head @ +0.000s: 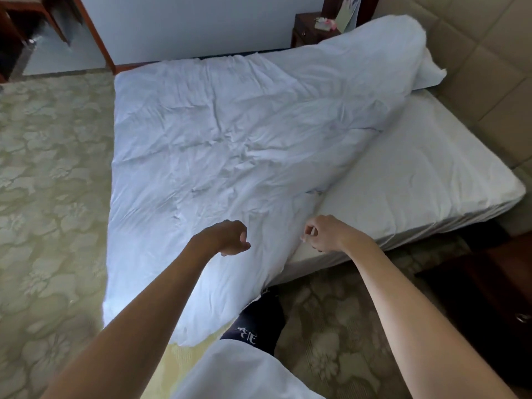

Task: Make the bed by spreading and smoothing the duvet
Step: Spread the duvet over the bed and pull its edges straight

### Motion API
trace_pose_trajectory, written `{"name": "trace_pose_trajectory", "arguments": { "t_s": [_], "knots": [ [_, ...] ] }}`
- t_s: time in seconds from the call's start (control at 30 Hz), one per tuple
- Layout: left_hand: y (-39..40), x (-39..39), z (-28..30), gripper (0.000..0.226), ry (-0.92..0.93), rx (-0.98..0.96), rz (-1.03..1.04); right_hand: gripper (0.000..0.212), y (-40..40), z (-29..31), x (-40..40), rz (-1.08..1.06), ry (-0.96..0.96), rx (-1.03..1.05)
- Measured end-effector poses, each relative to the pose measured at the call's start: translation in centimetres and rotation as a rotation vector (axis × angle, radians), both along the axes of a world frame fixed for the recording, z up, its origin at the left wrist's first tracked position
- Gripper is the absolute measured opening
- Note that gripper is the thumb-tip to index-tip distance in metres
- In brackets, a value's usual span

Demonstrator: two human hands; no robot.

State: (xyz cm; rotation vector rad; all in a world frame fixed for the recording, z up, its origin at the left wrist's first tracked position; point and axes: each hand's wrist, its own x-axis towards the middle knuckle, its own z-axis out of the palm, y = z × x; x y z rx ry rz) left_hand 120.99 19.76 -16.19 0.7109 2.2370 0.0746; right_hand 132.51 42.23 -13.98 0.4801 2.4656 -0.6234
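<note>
The crumpled white fabric duvet (218,145) is lying askew across the white-sheeted mattress (417,168), covering its left and middle parts, trailing off the near edge toward the patterned green carpet (51,182), and leaving the right strip of the bed bare. At the far right it is bunching up over a white pillow (429,73) beside the padded beige headboard (472,61). The left hand (230,239) is hovering over the near part of the duvet with fingers curled, and whether it is pinching cloth or holding nothing is not clear. The right hand (322,234) is curling at the duvet's slanting edge, apparently pinching a fold there, though the contact is hard to confirm. The duvet is looking soft, light and limp, likely to slide easily over the sheet, so taking it by the near edge and corners seems best. Its far-side overhang is hidden, the items on the dark wooden nightstand (305,30) are too blurred to name, and the near corner is partly cut off by the person's clothing.
</note>
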Motion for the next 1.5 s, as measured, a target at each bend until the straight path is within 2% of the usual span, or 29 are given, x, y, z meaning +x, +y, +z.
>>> {"name": "trace_pose_trajectory", "arguments": {
  "t_s": [0.17, 0.37, 0.53, 0.7, 0.87, 0.97, 1.13, 1.27, 1.37, 1.5],
  "knots": [
    [8.6, -5.0, -1.5, 0.021, -0.028, 0.055, -0.024, 0.026, 7.0, -0.1, -4.3, -0.032, -0.037, 0.012],
    [20.3, -11.6, -1.5, 0.02, -0.006, 0.149, -0.057, 0.018, 17.5, 2.4, -9.8, -0.089, -0.031, 0.058],
    [25.0, -16.4, -1.7, 0.012, 0.019, 0.197, -0.023, 0.018, 23.4, 2.8, -14.6, -0.094, -0.007, 0.094],
    [24.5, -20.9, -3.4, 0.012, 0.037, 0.159, 0.08, 0.019, 24.5, 0.2, -21.1, 0.009, -0.051, 0.023],
    [21.9, -24.0, -5.0, 0.009, 0.048, 0.151, 0.283, 0.022, 23.6, -2.2, -28.9, 0.186, -0.076, -0.034],
    [20.0, -25.7, -6.8, 0.022, 0.016, 0.13, 0.436, 0.023, 22.1, -3.3, -32.8, 0.315, -0.123, -0.064],
    [18.8, -30.1, -10.9, 0.034, -0.062, 0.136, 0.617, 0.029, 20.4, -6.8, -40.5, 0.467, -0.158, 0.025],
    [17.6, -33.3, -14.8, 0.037, -0.041, 0.201, 0.752, 0.024, 17.8, -11.0, -45.9, 0.533, -0.149, 0.061],
    [15.8, -34.7, -18.5, 0.053, -0.061, 0.159, 0.793, 0.02, 15.2, -14.0, -47.8, 0.532, -0.165, 0.017],
    [12.0, -35.5, -24.3, 0.095, -0.124, -0.012, 0.841, 0.018, 12.9, -18.1, -47.4, 0.471, -0.201, -0.075]
  ]
}}
